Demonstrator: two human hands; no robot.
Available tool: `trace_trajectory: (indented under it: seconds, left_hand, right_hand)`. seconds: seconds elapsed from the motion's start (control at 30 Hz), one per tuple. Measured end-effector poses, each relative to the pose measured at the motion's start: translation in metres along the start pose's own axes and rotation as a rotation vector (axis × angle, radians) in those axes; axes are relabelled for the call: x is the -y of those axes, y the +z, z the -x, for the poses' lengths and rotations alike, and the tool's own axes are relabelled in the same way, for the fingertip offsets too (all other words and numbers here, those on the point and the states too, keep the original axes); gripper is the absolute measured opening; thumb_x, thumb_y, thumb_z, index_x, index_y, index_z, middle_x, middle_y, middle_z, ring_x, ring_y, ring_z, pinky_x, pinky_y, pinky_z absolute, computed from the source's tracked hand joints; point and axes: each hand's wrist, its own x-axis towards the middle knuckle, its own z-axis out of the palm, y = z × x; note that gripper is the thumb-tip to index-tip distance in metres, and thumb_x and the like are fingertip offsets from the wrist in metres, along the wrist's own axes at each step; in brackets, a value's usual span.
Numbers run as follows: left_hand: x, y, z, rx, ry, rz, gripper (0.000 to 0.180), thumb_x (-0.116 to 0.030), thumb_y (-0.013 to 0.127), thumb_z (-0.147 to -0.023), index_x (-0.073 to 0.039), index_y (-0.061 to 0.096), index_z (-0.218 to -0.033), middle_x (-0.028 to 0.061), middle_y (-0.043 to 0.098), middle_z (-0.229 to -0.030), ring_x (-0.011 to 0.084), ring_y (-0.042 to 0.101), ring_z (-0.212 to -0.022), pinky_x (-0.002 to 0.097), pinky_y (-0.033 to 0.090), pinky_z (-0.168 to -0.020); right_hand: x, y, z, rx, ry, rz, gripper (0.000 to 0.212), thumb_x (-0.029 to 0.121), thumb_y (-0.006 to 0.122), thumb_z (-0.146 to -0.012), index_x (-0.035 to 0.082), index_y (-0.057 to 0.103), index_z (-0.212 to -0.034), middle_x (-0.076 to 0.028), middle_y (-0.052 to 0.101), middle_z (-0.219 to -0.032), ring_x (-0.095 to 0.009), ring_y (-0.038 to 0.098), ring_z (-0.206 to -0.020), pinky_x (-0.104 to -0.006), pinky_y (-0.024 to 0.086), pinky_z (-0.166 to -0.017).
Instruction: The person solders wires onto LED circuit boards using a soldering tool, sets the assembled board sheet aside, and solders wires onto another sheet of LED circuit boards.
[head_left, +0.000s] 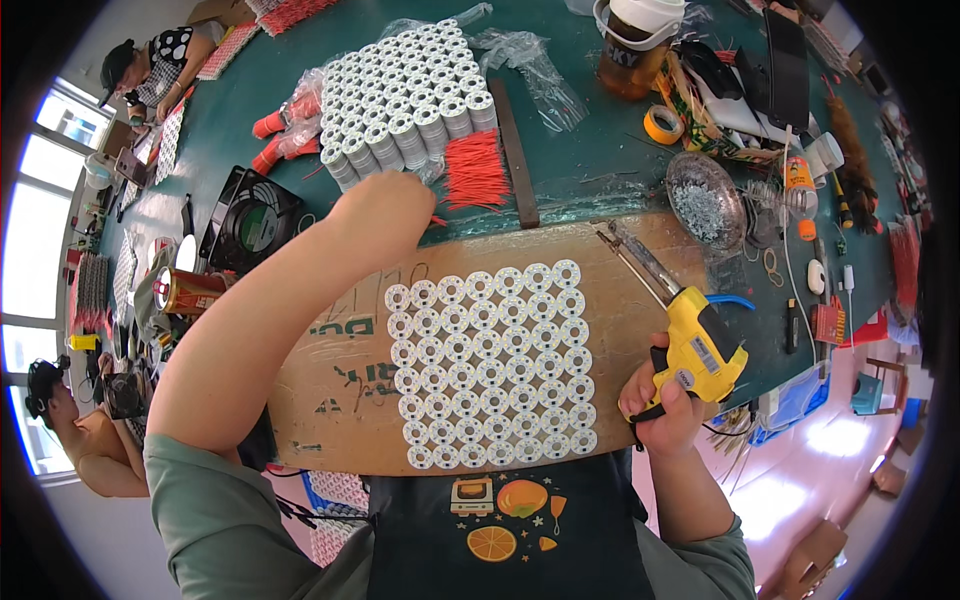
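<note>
My right hand [662,405] is wrapped round the black grip of a yellow soldering gun [703,345]. Its metal tip points up and left, over the right end of the brown board. My left hand [385,208] reaches across to the far side, beside a bundle of short red wires [474,168] and the near edge of stacked round LED discs [400,95]. Its fingers curl under and are mostly hidden; a bit of red shows by the fingertips. In front of me a square grid of white round LED boards [490,370] lies flat on the brown board [330,420].
A dark metal bar [516,160] lies right of the wires. Farther right are a metal dish of grey-white bits [706,205], a roll of orange tape [663,124] and a lidded jug [632,55]. At left stand a black fan [250,220] and a can [188,290]. Two people sit beyond, left.
</note>
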Motion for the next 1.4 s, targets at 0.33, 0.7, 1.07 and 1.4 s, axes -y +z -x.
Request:
trace_trajectory:
  seconds: [0.33, 0.7, 1.07, 1.4]
  left_hand:
    - [-0.001, -0.027, -0.012, 0.197, -0.063, -0.355, 0.016, -0.01, 0.064, -0.083, -0.004, 0.075, -0.092, 0.012, 0.073, -0.097, 0.0276, 0.071, -0.096, 0.0387, 0.058, -0.073]
    - [0.0, -0.018, -0.005, 0.151, -0.045, -0.352, 0.014, -0.008, 0.061, -0.081, -0.006, 0.073, -0.087, 0.0123, 0.071, -0.092, 0.0278, 0.069, -0.091, 0.0395, 0.056, -0.078]
    - [-0.019, 0.036, 0.091, -0.506, -0.207, 0.275, 0.012, -0.005, 0.067, -0.084, -0.004, 0.069, -0.096, 0.0108, 0.063, -0.091, 0.0321, 0.061, -0.09, 0.0419, 0.05, -0.08]
    - [-0.048, 0.093, 0.121, -0.84, -0.275, 0.417, 0.024, -0.002, 0.074, -0.076, -0.006, 0.071, -0.099, 0.0063, 0.065, -0.087, 0.0261, 0.062, -0.079, 0.0371, 0.051, -0.071]
  right_hand:
    - [-0.001, 0.002, 0.0, -0.008, -0.056, 0.107, 0.068, 0.039, 0.07, -0.087, -0.003, 0.043, -0.134, -0.003, 0.049, -0.069, -0.014, 0.051, -0.055, -0.03, 0.044, -0.05]
    - [0.001, 0.001, -0.002, 0.02, -0.02, 0.038, 0.07, 0.032, 0.073, -0.085, -0.002, 0.042, -0.137, -0.004, 0.051, -0.072, -0.016, 0.052, -0.058, -0.0311, 0.043, -0.054]
    - [0.0, -0.003, -0.001, 0.014, -0.047, 0.151, 0.07, 0.042, 0.071, -0.088, 0.0, 0.042, -0.136, -0.002, 0.05, -0.071, -0.013, 0.05, -0.056, -0.028, 0.042, -0.05]
    - [-0.008, 0.068, -0.012, 0.411, 0.359, 0.276, 0.037, 0.026, 0.079, -0.085, 0.007, 0.058, -0.109, -0.001, 0.057, -0.085, -0.012, 0.054, -0.073, -0.0282, 0.045, -0.064]
